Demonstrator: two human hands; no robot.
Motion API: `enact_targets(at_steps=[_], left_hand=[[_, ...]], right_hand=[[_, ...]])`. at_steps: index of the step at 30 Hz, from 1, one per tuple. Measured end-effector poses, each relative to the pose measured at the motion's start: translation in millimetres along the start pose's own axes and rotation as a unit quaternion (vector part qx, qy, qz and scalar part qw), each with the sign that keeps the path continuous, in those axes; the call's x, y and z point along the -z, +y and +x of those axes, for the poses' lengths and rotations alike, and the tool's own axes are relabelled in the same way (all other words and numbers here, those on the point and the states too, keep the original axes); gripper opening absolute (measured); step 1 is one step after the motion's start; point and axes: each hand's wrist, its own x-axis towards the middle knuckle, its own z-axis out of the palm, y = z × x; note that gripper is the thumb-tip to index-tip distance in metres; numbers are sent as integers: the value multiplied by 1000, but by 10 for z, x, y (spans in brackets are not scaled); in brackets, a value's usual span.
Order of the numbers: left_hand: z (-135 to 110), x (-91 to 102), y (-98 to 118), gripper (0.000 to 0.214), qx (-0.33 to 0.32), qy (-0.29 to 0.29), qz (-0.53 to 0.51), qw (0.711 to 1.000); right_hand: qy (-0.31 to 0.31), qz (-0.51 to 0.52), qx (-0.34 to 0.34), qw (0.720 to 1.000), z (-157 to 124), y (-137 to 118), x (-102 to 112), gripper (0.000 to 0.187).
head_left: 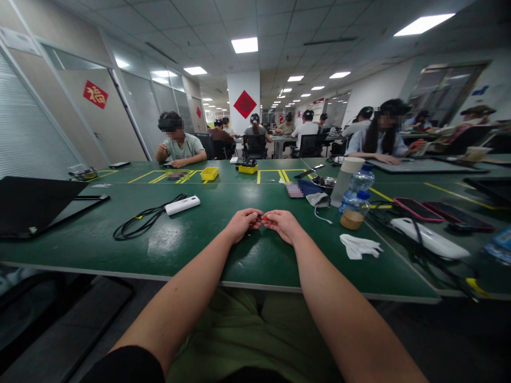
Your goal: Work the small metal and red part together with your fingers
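Observation:
Both my hands meet over the green table point(191, 250) in front of me. My left hand point(240, 223) and my right hand point(282, 224) have their fingers curled and pinched together on a small red object point(262, 217) held between them. The object is too small to name and is mostly hidden by my fingertips. Both forearms reach out from the bottom of the view.
A white power bank point(182, 205) with a black cable point(139, 221) lies to the left, a black laptop point(32, 205) farther left. At the right are crumpled tissue point(359, 246), water bottles point(357, 199), phones point(415, 209). Yellow trays point(209, 173) and seated people sit at the far side.

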Motion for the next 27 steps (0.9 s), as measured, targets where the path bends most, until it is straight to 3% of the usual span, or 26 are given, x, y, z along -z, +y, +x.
enact_targets(at_steps=[14,20,23,27], left_hand=[[-25,-21,23,34,-22,-22,12,999],[-12,-23,12,19,-13,-17,1,1000],[-8,-14,2,21,-15,-19,-5,1000],[-4,-8,-7,21,-18,-17,-8,1000]], right_hand=[[-1,-15,13,1000,30,46,22,15],[-6,-12,12,1000,10,26,5,11],[-5,-9,7,1000,7,8,3,5],[2,-9,2,1000,12,-3,9,10]])
